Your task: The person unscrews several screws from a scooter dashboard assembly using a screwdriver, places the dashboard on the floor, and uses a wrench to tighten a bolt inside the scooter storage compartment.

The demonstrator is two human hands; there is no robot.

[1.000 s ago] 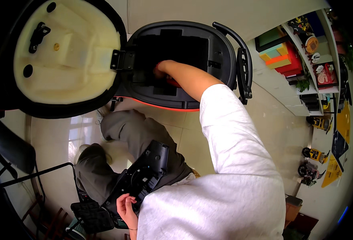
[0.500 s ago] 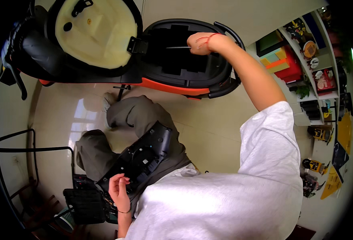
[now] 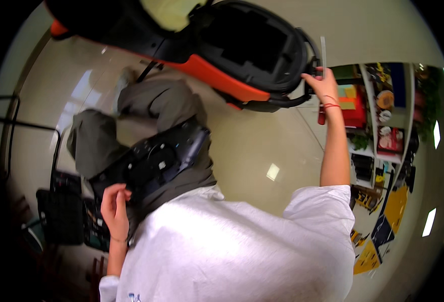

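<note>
I'm grasping a screwdriver [image 3: 323, 54] in my right hand [image 3: 326, 85] beside the scooter [image 3: 227, 78], while my left hand [image 3: 115, 214] is hanging loosely unclenched near the panel [image 3: 156, 156].

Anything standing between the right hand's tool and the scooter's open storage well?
Yes: in this view, the black rear grab rail and the well's rim lie between the red-handled tool and the storage well.

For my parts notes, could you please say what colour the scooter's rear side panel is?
That panel is orange-red, clearest in the head view.
</note>
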